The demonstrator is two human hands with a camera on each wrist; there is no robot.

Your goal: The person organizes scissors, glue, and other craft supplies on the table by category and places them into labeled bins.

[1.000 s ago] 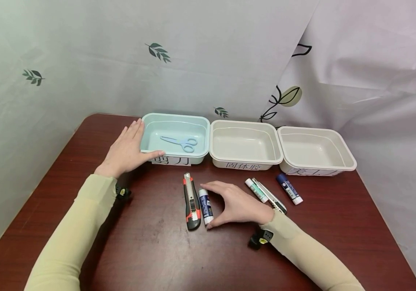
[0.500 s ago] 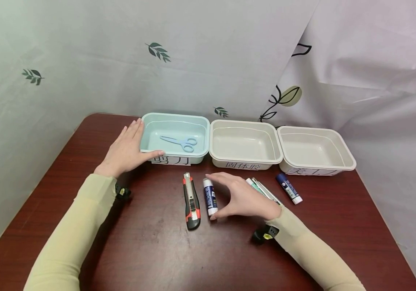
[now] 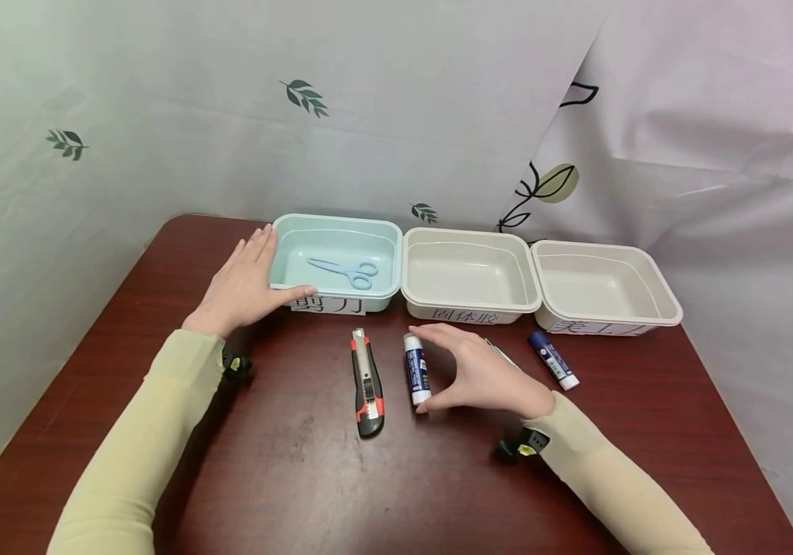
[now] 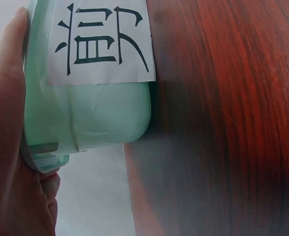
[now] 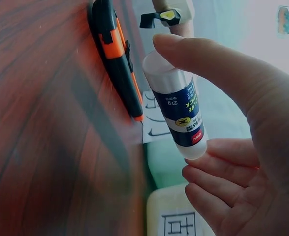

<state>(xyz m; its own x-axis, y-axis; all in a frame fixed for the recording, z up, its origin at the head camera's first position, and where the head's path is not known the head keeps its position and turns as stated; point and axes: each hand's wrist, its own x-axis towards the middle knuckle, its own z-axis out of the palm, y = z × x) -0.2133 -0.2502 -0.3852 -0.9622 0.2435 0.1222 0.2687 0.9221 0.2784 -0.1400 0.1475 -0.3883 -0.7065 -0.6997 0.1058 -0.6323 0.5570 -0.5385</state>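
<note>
My right hand [image 3: 482, 375] pinches a glue stick [image 3: 418, 370] end to end, thumb at one end and fingertips at the other. In the right wrist view the glue stick [image 5: 176, 108] is off the table, with a dark blue label and white ends. To its left lies a black and red utility knife [image 3: 367, 385]. My left hand [image 3: 240, 287] rests on the left corner of a light blue bin [image 3: 396, 289], thumb along the front rim and fingers along the side. Blue scissors [image 3: 347, 271] lie inside that bin.
Two beige bins, a middle one [image 3: 468, 311] and a right one [image 3: 673, 316], stand beside the blue bin, all with paper labels. Another glue stick [image 3: 553, 361] lies before the right bin. A second knife [image 3: 500, 353] is mostly hidden behind my right hand.
My right hand has lifted the glue stick from beside the utility knife and carried it right and slightly toward the bins. My left hand stays on the blue bin.
</note>
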